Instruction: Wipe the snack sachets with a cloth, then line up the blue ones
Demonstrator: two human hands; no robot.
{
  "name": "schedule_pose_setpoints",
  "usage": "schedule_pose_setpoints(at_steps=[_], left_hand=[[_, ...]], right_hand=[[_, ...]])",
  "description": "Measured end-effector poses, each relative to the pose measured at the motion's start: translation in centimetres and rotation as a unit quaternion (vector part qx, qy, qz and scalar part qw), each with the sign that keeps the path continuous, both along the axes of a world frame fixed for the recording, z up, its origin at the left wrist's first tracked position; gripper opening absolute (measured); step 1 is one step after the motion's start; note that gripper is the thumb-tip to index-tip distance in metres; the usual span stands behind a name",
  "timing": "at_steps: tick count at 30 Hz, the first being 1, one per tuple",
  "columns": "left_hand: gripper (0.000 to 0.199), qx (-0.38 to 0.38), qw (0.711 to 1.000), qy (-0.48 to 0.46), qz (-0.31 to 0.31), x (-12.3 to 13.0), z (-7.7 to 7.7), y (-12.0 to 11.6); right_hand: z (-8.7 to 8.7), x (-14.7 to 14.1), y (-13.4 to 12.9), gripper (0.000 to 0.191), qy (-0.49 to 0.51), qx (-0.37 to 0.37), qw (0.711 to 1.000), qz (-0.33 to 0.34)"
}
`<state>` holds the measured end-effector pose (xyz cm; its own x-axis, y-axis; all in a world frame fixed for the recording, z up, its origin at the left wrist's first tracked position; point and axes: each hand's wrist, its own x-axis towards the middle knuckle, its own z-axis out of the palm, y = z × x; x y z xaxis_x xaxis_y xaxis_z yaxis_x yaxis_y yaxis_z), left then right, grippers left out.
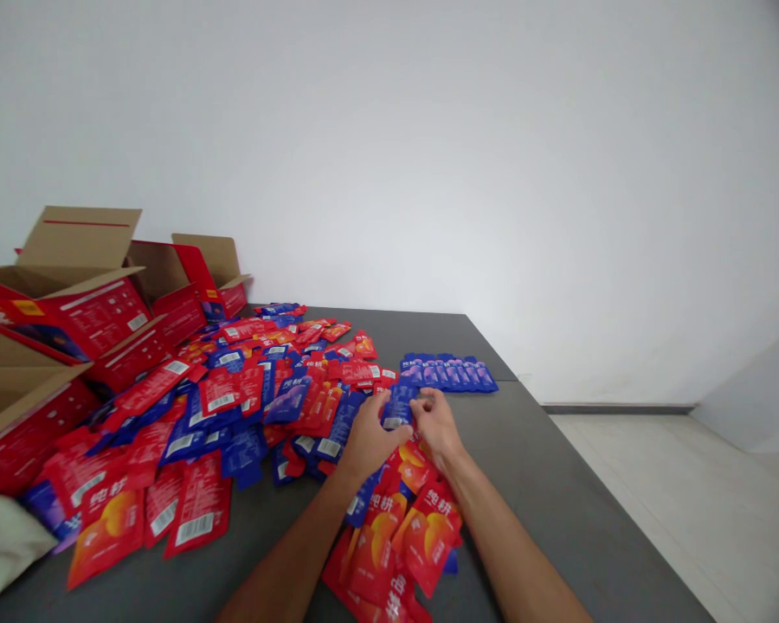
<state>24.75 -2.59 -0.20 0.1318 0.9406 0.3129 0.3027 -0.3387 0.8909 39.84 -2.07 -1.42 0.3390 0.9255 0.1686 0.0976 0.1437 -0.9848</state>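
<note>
A blue snack pouch is between my hands, its back with a white barcode label turned up. My left hand curls round its left edge, thumb across the near end. My right hand pinches its right edge with bent fingers. Just beyond lies a neat overlapping row of blue pouches, fronts up. Red pouches with orange fruit pictures lie loosely piled under and between my forearms, a few blue ones showing beneath.
A large mixed heap of red and blue pouches spreads over the dark table to the left. Several open red cardboard boxes stand behind it. Pale cloth lies at the lower left. The table's right edge drops to a light floor.
</note>
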Motion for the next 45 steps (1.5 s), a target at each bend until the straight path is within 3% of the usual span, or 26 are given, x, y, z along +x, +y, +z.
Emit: schedule_pose_setpoints(at_steps=[3,6,9,13,16,19,22,25,29,33,38,41,45], left_hand=[[0.045,-0.058,0.993,-0.102,0.032,-0.3,0.8,0.4],[0.033,-0.079,0.994,-0.081,-0.009,-0.4,1.2,0.5],[0.034,-0.052,0.998,-0.031,-0.022,0.0,1.2,0.0],[0.033,-0.007,0.998,-0.012,0.056,0.5,1.2,-1.0],[0.035,-0.013,0.995,-0.002,0.099,0.7,1.3,-1.3],[0.035,-0.009,0.994,-0.024,0.110,1.0,1.4,-1.5],[0.036,-0.019,0.991,-0.097,0.093,1.4,1.5,-1.5],[0.038,-0.041,0.985,-0.144,0.085,1.6,1.5,-1.6],[0.033,-0.017,0.992,-0.093,0.088,1.3,1.3,-1.9],[0.026,0.009,1.000,-0.017,0.013,1.2,1.6,-2.3],[0.032,-0.021,0.998,-0.060,0.026,1.3,2.0,-2.1],[0.040,-0.017,0.995,-0.086,0.055,1.2,2.0,-2.0],[0.044,-0.026,0.989,-0.133,0.058,1.4,1.9,-2.2]], right_hand=[[1.6,-0.2,-0.8,0.033,0.090,0.015,0.994,0.055],[2.8,-0.7,-1.8,0.029,0.086,0.034,0.990,0.103],[2.9,-1.6,-2.6,0.033,-0.005,0.040,0.997,0.067],[2.4,-3.0,-3.3,0.042,-0.177,0.047,0.983,0.010],[2.3,-3.7,-3.3,0.042,-0.231,0.058,0.971,-0.007],[2.6,-4.0,-3.3,0.044,-0.190,0.074,0.979,0.010],[2.9,-4.4,-3.6,0.046,-0.048,0.051,0.995,0.072],[3.1,-4.6,-4.0,0.048,0.061,0.018,0.990,0.128],[3.6,-3.5,-3.8,0.049,0.022,0.022,0.993,0.114],[3.9,-1.8,-3.4,0.046,-0.061,0.040,0.997,0.022],[3.6,-2.1,-3.6,0.042,-0.165,0.067,0.983,0.036],[3.7,-2.9,-3.9,0.043,-0.135,0.079,0.986,0.065],[4.0,-3.5,-4.3,0.045,0.004,0.058,0.993,0.107]])
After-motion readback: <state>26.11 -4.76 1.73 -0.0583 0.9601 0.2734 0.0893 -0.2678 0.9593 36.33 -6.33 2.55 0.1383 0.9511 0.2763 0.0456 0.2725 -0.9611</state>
